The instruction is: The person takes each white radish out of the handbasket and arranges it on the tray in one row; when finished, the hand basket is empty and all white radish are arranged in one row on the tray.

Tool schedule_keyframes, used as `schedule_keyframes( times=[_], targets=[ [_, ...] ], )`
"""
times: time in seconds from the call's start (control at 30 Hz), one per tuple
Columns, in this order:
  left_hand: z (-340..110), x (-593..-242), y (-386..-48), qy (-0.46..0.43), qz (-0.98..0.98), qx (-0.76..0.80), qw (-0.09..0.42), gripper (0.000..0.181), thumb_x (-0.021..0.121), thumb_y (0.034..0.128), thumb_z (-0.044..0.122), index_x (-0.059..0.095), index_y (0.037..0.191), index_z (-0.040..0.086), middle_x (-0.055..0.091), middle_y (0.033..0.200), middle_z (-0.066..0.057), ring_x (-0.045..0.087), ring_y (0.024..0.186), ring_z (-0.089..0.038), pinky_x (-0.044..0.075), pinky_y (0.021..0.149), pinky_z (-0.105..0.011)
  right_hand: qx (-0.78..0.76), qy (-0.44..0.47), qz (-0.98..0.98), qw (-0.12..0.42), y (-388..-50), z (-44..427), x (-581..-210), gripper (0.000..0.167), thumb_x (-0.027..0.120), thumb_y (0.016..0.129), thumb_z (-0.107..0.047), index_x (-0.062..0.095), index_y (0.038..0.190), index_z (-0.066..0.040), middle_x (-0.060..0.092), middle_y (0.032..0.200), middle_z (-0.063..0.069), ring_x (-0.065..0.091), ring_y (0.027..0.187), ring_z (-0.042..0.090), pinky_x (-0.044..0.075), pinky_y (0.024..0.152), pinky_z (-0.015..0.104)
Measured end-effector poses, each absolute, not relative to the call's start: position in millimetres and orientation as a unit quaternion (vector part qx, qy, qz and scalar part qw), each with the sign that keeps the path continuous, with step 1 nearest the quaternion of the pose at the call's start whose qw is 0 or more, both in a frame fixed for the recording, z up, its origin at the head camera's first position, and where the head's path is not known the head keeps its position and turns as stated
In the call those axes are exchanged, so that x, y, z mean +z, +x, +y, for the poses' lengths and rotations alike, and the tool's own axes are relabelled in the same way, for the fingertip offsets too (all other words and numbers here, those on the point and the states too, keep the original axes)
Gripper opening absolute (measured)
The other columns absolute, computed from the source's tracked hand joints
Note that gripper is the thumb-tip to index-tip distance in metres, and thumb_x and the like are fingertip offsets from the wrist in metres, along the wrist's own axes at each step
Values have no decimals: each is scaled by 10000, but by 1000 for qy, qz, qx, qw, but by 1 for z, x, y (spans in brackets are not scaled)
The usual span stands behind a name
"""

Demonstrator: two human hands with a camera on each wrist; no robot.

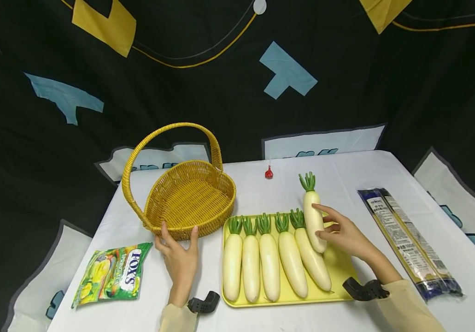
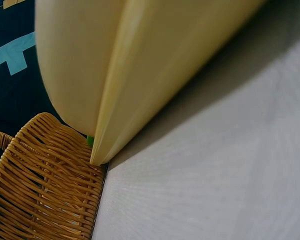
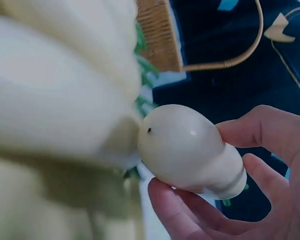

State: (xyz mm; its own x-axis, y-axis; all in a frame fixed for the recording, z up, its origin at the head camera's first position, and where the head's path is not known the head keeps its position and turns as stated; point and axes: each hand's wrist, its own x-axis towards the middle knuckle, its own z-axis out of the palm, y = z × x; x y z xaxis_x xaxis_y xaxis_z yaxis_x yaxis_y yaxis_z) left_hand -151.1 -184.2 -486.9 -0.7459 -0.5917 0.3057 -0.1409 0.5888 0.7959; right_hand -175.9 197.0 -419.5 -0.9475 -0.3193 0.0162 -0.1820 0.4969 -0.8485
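My right hand grips a white radish with green stalks between thumb and fingers, above the right part of a yellow tray. The right wrist view shows the radish's rounded tip with the fingers about it. Several more white radishes lie side by side on the tray, stalks toward the back. My left hand touches the front rim of a yellow wicker basket with thumb and fingers spread. The basket's inside holds nothing, and its tall handle stands upright.
A green FOX'S candy bag lies on the white table at the left. Long flat packages lie at the right. A small red object sits toward the back, before a dark curtain.
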Motion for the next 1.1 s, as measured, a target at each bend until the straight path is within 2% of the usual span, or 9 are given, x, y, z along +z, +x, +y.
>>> schedule_keyframes(
  times=[0.17, 0.37, 0.53, 0.63, 0.73, 0.9, 1.1],
  targets=[
    [-184, -487, -152, 216, -845, -397, 287, 852, 599, 808, 507, 124, 1442, 192, 99, 1404, -320, 441, 1026, -554, 402, 734, -602, -475, -114, 867, 103, -162, 214, -429, 676, 647, 829, -182, 307, 1413, -205, 473, 1225, 262, 597, 914, 241, 471, 688, 287],
    [-185, -487, -151, 212, -844, -397, 290, 859, 596, 810, 507, 113, 1445, 187, 92, 1402, -327, 438, 1024, -562, 398, 734, -610, -482, -99, 858, 149, -151, 222, -440, 694, 653, 820, -208, 299, 1416, -207, 506, 1130, 232, 561, 782, 174, 454, 614, 269],
    [-184, -487, -150, 213, -845, -401, 283, 866, 588, 817, 506, 87, 1451, 195, 71, 1409, -329, 393, 1089, -573, 375, 785, -634, -470, -104, 862, 156, -143, 221, -443, 657, 652, 818, -193, 337, 1395, -200, 551, 1022, 166, 519, 687, 108, 450, 563, 249],
    [-184, -487, -150, 212, -846, -400, 282, 867, 586, 815, 510, 90, 1450, 191, 80, 1407, -328, 403, 1078, -569, 379, 775, -629, -456, -109, 868, 160, -139, 220, -440, 634, 646, 822, -194, 354, 1385, -193, 546, 979, 141, 469, 652, 93, 410, 526, 225],
    [-184, -487, -150, 211, -846, -398, 285, 865, 589, 814, 509, 102, 1447, 179, 90, 1402, -325, 420, 1052, -563, 386, 754, -620, -445, -124, 871, 166, -137, 219, -437, 636, 644, 824, -203, 351, 1388, -171, 546, 1020, 161, 510, 730, 104, 416, 544, 228],
    [-183, -486, -150, 214, -845, -399, 283, 866, 590, 812, 512, 107, 1446, 175, 89, 1405, -319, 415, 1061, -562, 383, 761, -623, -430, -141, 875, 171, -137, 217, -436, 650, 641, 829, -201, 331, 1398, -160, 536, 1109, 206, 574, 889, 200, 461, 607, 261],
    [-184, -486, -150, 219, -846, -400, 276, 864, 587, 812, 518, 98, 1447, 195, 86, 1408, -317, 397, 1093, -558, 380, 780, -624, -405, -159, 884, 172, -137, 217, -437, 641, 621, 843, -184, 311, 1403, -153, 526, 1028, 160, 492, 698, 97, 423, 510, 234]
  ],
)
